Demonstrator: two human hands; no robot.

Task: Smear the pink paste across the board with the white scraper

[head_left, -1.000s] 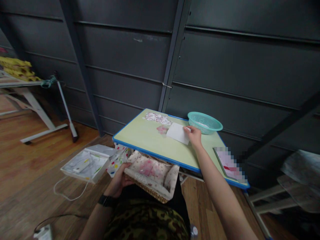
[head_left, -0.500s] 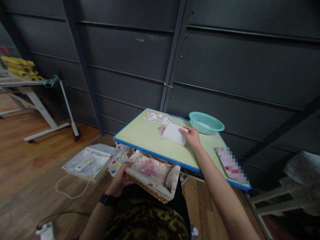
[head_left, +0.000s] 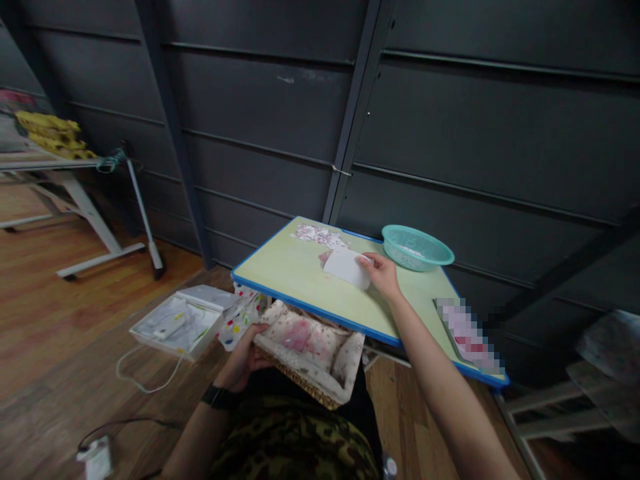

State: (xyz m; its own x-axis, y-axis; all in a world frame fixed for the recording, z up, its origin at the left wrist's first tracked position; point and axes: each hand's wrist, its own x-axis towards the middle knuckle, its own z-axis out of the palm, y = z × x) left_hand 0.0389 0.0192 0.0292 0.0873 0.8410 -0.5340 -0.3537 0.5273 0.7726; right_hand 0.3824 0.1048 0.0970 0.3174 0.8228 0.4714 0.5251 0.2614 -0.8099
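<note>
My left hand (head_left: 246,360) grips the left end of a cloth-lined wicker basket (head_left: 310,397), held tilted just under the near edge of the table. Pinkish material (head_left: 299,335) lies on the basket's lining. On the pale green tabletop (head_left: 280,267), my right hand (head_left: 381,273) holds a white card (head_left: 347,268) by its right end. The card's far edge leans toward a small pinkish pile (head_left: 325,257), which it partly covers. Behind it lies a heap of small white and purplish scraps (head_left: 320,235). What the pinkish bits are, I cannot tell.
A teal plastic basin (head_left: 419,248) stands at the table's back right, holding some pale material. A flat, pixelated device (head_left: 467,337) lies along the right edge. On the floor at left sit an open white box (head_left: 177,327) and a power strip (head_left: 95,459). A dark panelled wall (head_left: 260,100) rises behind.
The view has shifted slightly, moving the scene a little to the right. The card sits slightly further left against the pinkish pile, less of which shows. Both hands keep their hold.
</note>
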